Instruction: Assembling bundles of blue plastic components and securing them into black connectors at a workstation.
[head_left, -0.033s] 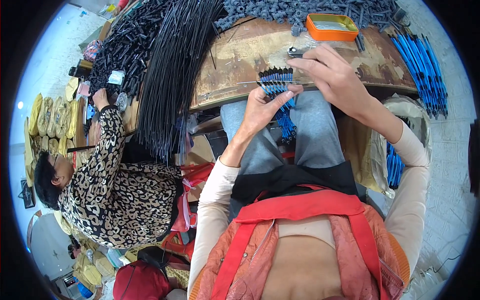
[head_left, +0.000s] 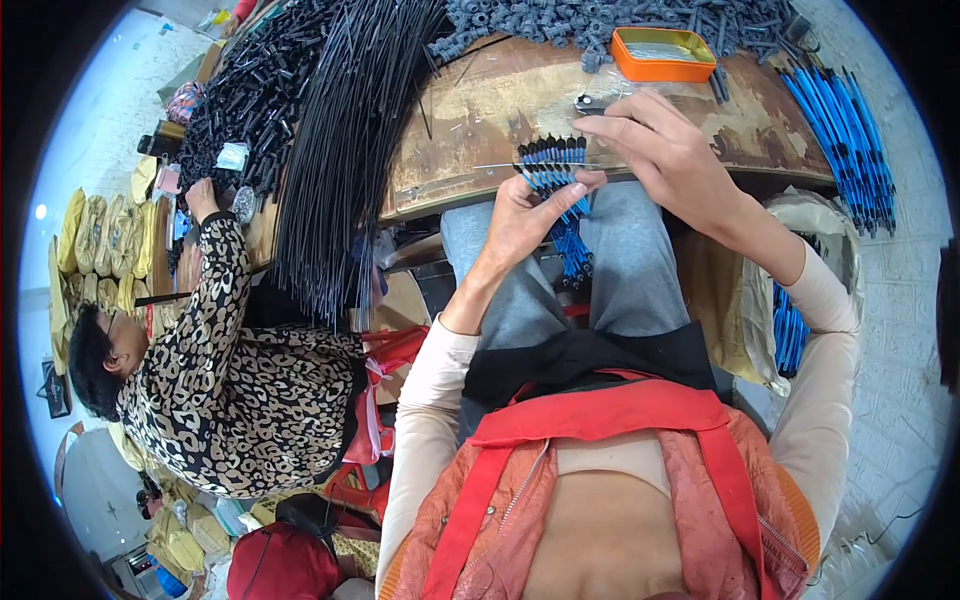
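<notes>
just one bundle (head_left: 573, 238) in left hand (head_left: 522, 226)

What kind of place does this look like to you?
Probably an assembly workshop: a worn wooden table bears a heap of grey parts and many long black rods, and the person's left hand holds a bunch of blue-and-black strips.
</notes>
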